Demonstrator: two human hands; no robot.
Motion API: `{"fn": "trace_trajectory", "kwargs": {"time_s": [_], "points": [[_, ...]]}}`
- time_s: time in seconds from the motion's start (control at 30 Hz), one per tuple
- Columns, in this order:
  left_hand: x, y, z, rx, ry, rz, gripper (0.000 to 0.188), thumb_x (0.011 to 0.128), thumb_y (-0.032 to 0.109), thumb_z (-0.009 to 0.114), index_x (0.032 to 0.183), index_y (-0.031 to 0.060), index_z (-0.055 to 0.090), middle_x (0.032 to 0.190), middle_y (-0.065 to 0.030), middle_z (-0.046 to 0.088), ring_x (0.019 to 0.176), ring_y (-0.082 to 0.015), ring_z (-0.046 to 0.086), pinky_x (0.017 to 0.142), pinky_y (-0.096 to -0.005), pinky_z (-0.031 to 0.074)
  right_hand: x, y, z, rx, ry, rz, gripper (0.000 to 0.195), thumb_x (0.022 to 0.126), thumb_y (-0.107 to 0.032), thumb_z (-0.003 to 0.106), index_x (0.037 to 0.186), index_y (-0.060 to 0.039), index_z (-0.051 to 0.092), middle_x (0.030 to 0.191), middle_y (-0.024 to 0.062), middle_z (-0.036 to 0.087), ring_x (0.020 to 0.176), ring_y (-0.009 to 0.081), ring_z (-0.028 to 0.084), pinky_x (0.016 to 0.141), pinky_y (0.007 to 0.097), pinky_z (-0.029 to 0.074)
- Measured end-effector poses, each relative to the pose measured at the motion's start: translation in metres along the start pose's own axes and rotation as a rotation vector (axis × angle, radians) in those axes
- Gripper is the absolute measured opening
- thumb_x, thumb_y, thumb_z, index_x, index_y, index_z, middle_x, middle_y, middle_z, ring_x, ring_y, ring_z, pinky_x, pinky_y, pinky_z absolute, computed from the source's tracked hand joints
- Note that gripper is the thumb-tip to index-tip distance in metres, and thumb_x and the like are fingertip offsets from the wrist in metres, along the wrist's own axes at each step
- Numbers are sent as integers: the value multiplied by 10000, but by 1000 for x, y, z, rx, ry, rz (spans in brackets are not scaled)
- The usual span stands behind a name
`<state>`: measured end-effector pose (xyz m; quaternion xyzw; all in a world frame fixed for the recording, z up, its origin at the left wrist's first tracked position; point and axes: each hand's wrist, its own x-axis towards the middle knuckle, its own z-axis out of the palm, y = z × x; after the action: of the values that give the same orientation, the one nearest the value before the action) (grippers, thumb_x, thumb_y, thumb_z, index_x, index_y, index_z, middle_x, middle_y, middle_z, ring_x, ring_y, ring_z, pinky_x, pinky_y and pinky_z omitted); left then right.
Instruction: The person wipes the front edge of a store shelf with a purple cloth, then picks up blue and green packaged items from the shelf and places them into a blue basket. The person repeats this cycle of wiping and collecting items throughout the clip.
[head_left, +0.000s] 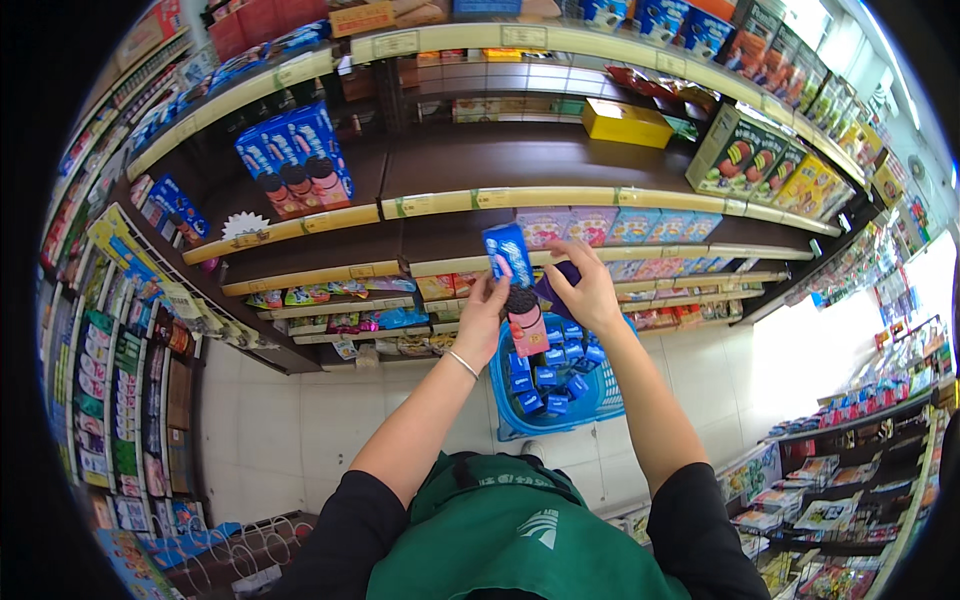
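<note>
My left hand (480, 319) grips a tall blue-and-pink Oreo biscuit box (514, 259), held upright before the shelves with its printed front towards me. Close beside the box, my right hand (589, 289) holds a dark purple cloth (553, 289); whether the cloth touches the box I cannot tell. Below both hands a blue plastic basket (525, 429) stands on the floor, with several blue Oreo boxes (551, 376) on end inside it. More of the blue-and-pink boxes (296, 165) stand in a row on the dark shelf to the left.
Green biscuit boxes (739, 154) and a yellow box (627, 122) sit on the dark shelf (480, 161) ahead. Pink and light-blue boxes (622, 225) line the shelf below. Shelving with packets (105, 390) stands at left, and a magazine rack (817, 510) at lower right.
</note>
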<state>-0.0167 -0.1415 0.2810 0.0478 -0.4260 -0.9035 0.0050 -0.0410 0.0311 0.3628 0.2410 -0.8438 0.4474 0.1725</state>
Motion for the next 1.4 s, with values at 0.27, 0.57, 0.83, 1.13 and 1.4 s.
{"fn": "trace_trajectory", "kwargs": {"time_s": [0.27, 0.57, 0.83, 1.13, 1.4], "points": [[-8, -59, 26, 425, -224, -61, 655, 893, 49, 677, 1471, 43, 368, 1271, -91, 580, 1115, -156, 566, 966, -288, 460, -33, 36, -60, -71, -259, 229, 771, 759, -228, 803, 1427, -75, 449, 1322, 216, 574, 1168, 344, 594, 977, 398, 475], [0, -163, 40, 763, -403, -121, 706, 832, 173, 762, 1445, 55, 433, 1396, -154, 502, 1304, -268, 480, 1060, -357, 402, -101, 91, -104, -223, -298, 383, 620, 733, -196, 787, 1294, -116, 535, 1170, 175, 613, 1019, 357, 630, 862, 417, 526], [-13, -223, 33, 961, -464, -174, 629, 855, 248, 727, 1410, 95, 474, 1363, -148, 535, 1253, -289, 518, 1034, -361, 421, -172, 154, -96, -517, -322, 616, 609, 714, -273, 807, 1268, -200, 564, 1080, 137, 593, 922, 342, 656, 773, 434, 553], [-18, -285, -16, 1343, -577, -170, 641, 875, 271, 683, 1440, 108, 427, 1461, -150, 447, 1345, -386, 392, 1120, -443, 325, -245, 250, -27, -515, -425, 820, 581, 773, -243, 718, 1308, -208, 494, 1111, 122, 612, 942, 351, 658, 770, 446, 555], [-22, -321, -19, 1647, -759, -281, 742, 886, 311, 647, 1519, 145, 296, 1569, -108, 307, 1426, -447, 220, 1170, -484, 216, -263, 276, 18, -470, -507, 898, 608, 808, -196, 693, 1364, -179, 449, 1124, 141, 626, 933, 366, 666, 774, 454, 556]]}}
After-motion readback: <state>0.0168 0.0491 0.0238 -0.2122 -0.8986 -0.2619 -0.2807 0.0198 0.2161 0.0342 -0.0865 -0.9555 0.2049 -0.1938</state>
